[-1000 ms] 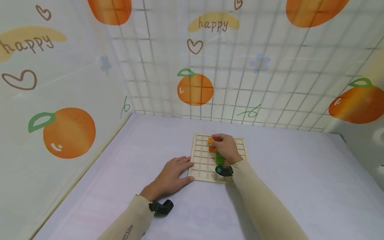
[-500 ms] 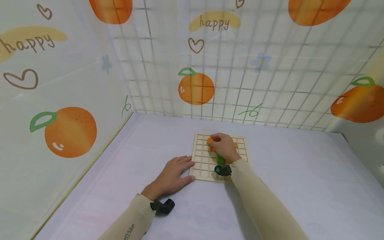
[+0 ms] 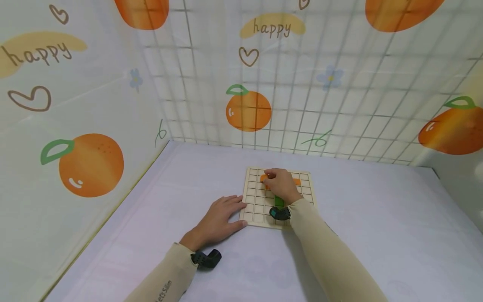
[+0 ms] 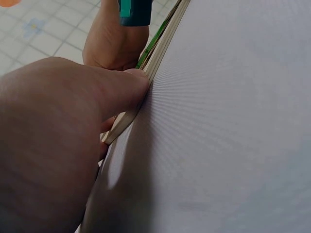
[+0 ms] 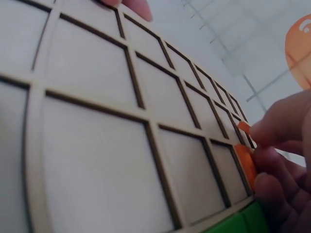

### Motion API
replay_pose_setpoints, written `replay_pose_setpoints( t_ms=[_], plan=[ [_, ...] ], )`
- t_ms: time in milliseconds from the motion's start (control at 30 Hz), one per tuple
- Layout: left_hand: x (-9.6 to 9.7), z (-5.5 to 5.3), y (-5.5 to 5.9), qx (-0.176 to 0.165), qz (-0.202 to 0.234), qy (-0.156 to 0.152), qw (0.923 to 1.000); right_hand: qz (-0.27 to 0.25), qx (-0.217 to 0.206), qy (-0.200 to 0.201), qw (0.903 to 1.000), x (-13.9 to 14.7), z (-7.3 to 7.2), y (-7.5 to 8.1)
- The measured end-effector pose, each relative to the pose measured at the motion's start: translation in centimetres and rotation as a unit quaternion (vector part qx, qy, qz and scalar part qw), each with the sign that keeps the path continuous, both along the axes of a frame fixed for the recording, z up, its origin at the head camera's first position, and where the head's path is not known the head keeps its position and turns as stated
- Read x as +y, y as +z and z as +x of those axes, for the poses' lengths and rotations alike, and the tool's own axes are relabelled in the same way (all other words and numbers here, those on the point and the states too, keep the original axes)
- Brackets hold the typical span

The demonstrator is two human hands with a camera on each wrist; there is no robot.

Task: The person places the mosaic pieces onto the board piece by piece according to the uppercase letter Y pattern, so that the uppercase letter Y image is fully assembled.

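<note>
In the head view my right hand [image 3: 283,185] is over the far part of a pale wooden grid board [image 3: 258,209]. Its thumb and fingertips pinch a small orange puzzle piece [image 5: 244,127], which looks tilted in the right wrist view. Just below that, more orange [image 5: 247,166] lies in the grid, beside green blocks [image 5: 238,224]. Orange also shows right of the hand [image 3: 297,181]; whether it joins the held piece is hidden. My left hand [image 3: 219,219] rests at the board's left side, fingers extended, its thumb [image 4: 127,90] touching the edge near a corner.
The board lies on a pale cloth-covered table [image 3: 362,218]. Behind it hangs a whitish curtain [image 3: 203,84] printed with oranges, in front of a wire grid. Another curtain side [image 3: 22,176] stands at the left. Each wrist carries a black strap device [image 3: 206,259].
My right hand has shifted slightly left on the board, and orange to its right has come into sight. The pinched piece has tilted a little. My left hand keeps its place.
</note>
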State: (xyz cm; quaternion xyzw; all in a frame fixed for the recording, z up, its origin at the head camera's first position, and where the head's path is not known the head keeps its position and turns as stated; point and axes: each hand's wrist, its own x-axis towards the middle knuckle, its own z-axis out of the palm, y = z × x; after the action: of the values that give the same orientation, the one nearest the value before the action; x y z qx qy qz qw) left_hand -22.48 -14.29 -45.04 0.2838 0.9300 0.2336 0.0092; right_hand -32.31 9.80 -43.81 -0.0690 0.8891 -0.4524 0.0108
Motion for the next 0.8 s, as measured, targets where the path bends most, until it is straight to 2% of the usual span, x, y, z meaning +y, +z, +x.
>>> replay_pose_setpoints(
  t_ms=[367,800],
  plan=[
    [0.14,-0.27,0.32,0.015,0.0,-0.009,0.9999,0.017,0.004,-0.001,0.9998,0.13,-0.58,-0.11],
    [0.04,0.02,0.13,0.006,0.0,-0.003,1.0,0.038,0.006,-0.016,0.9991,-0.4,-0.52,-0.17]
  ],
)
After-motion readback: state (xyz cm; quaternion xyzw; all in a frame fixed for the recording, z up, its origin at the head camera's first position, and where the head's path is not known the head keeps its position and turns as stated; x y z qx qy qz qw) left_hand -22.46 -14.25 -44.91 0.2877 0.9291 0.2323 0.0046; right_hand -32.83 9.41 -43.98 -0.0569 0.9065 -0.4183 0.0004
